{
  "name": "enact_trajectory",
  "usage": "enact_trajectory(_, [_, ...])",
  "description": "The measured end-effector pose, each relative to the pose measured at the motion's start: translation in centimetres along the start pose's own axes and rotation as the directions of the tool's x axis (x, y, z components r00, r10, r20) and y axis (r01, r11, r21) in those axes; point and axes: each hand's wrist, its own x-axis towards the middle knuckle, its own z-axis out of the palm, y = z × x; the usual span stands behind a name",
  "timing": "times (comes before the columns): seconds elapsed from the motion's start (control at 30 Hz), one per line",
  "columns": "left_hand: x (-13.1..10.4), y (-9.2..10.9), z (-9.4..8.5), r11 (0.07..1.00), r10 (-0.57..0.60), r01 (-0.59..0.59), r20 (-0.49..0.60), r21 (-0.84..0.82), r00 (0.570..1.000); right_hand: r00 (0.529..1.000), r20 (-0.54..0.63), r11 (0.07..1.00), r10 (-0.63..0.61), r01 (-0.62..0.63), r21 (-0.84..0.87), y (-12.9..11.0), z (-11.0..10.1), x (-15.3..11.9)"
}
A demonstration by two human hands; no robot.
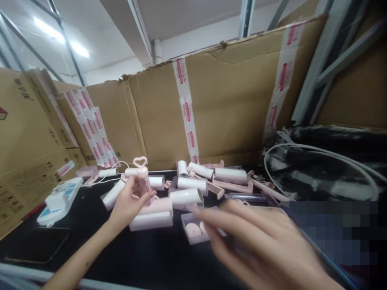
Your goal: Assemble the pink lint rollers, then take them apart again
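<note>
My left hand (128, 203) grips a pink lint roller handle (141, 177) with a heart-shaped loop on top, held upright over the black table (121, 253). A white and pink roller (152, 217) lies just under that hand. My right hand (256, 245) is blurred, fingers spread and pointing left, close to the camera. Its fingertips hover by a small clear box (193, 230) that holds round pink pieces. It holds nothing that I can see.
Several white rolls (187, 197) and pink handles (232, 186) lie piled at the back of the table. Cardboard walls (229, 100) stand behind and at the left. A white charger (57, 199) and a dark phone (39, 245) lie at the left; white cables (320, 155) at the right.
</note>
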Motion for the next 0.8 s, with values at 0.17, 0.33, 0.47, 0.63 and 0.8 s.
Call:
enact_trajectory(0.17, [-4.1,-3.5,1.4,0.999,-0.019,0.016,0.060,0.047,0.998,0.972,0.236,1.000,0.008,-0.002,-0.027,-4.1,3.9,9.7])
enact_trajectory(0.33, [-5.8,-5.1,2.2,0.983,0.058,-0.061,0.020,0.176,0.998,0.952,0.298,0.992,0.065,-0.093,0.084,-3.2,7.5,8.1])
enact_trajectory(0.47, [-7.2,-5.5,1.2,0.998,-0.019,0.016,0.054,0.067,0.998,0.973,0.141,0.956,0.184,-0.210,0.203,-2.8,6.5,7.2])
enact_trajectory(0.63, [-5.9,-3.2,2.4,0.831,-0.193,0.173,0.018,-0.528,0.981,0.911,-0.081,0.791,0.405,-0.305,0.530,-1.9,3.4,8.8])
enact_trajectory(0.8, [-1.9,-0.6,5.1,0.675,-0.111,0.215,0.191,-0.705,0.975,0.895,-0.004,0.718,0.447,-0.356,0.598,-0.7,1.7,9.5])
